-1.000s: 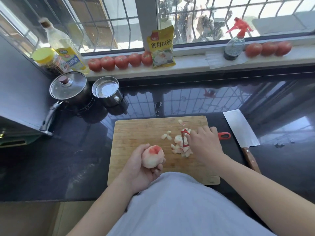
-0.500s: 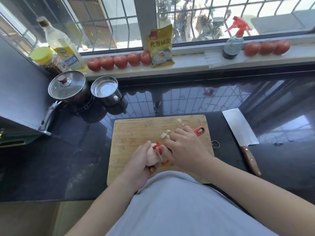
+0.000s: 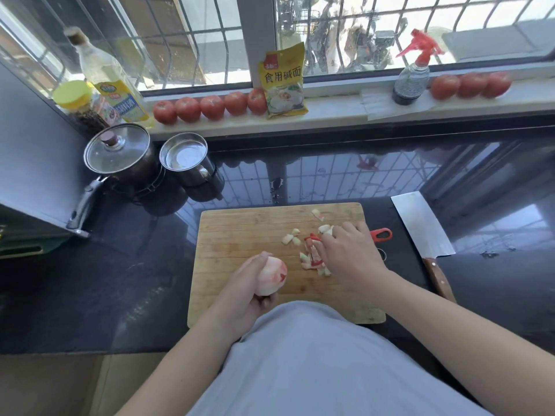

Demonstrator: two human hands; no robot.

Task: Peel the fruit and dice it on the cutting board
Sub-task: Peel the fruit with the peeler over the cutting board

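Peeling is nearly finished, as far as one can judge, and dicing has not begun. The left hand (image 3: 240, 295) cups the fruit (image 3: 271, 279) from below and behind, fingers curled round it, holding it over the near part of the board (image 3: 240, 235). Most of the fruit shows pale, moist flesh with a pink blush; one small red patch of skin remains on the side facing away from the palm, toward the other hand. The side against the palm is hidden, so skin may be left there too. The right hand (image 3: 351, 256) grips a red peeler (image 3: 380, 234), fingers folded over it, its handle loop sticking out past the knuckles on the far side and its head showing red by the fingertips, resting among the peelings (image 3: 312, 259) just beyond the fruit. More scraps lie farther up the board. The cleaver (image 3: 422, 225) lies untouched on the counter, well outside the right hand, so all the cutting is still to do: strip the last patch, swap tools, then dice.
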